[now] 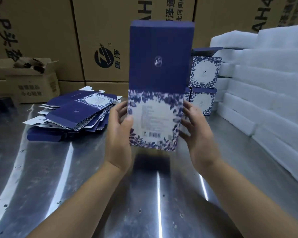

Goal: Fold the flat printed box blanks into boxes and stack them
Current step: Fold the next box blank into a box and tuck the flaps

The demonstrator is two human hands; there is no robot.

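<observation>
Currently your left grip pinches the left edge of the tall navy-and-white floral cardboard box blank; your right grip holds its right edge. It stands upright above the shiny steel tabletop, between the loose blank pile and the stacked folded boxes.

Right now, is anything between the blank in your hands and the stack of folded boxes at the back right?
Nothing visible. The box blank, gripped upright by the left hand and right hand, is in front and left of the folded boxes. White foam sheets lie to the stack's right, off the path.
</observation>
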